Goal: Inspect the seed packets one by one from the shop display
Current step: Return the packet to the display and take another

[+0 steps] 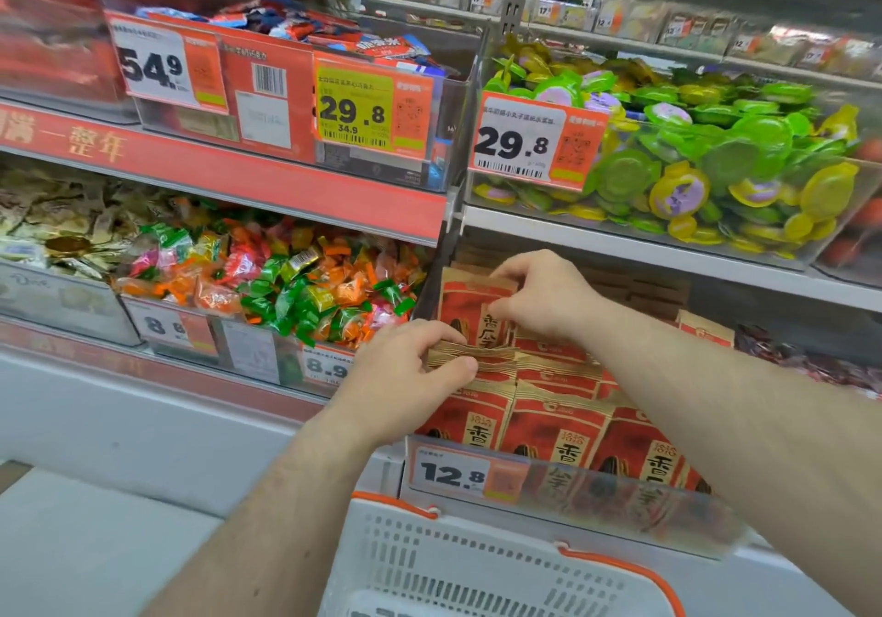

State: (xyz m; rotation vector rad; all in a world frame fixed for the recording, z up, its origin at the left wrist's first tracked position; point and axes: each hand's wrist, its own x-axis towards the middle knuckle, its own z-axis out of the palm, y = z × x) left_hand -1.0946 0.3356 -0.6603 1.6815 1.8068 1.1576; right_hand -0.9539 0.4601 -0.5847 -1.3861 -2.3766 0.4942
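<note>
Shop shelves crowded with sweets; the red seed packets (549, 406) stand in rows just under both hands. The right hand (539, 296) has its fingers pinched on one raised packet (470, 306), and the left hand (405, 368) grips the tops in front. Tugging may topple neighbours into the basket (429, 569) below.

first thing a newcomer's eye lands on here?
Probably the two hands in the middle: the right hand pinches a red seed packet raised out of the row, and the left hand grips the packet tops in front. Next, the bin of green and yellow sweets at upper right and the big 29.8 price tag.
</note>
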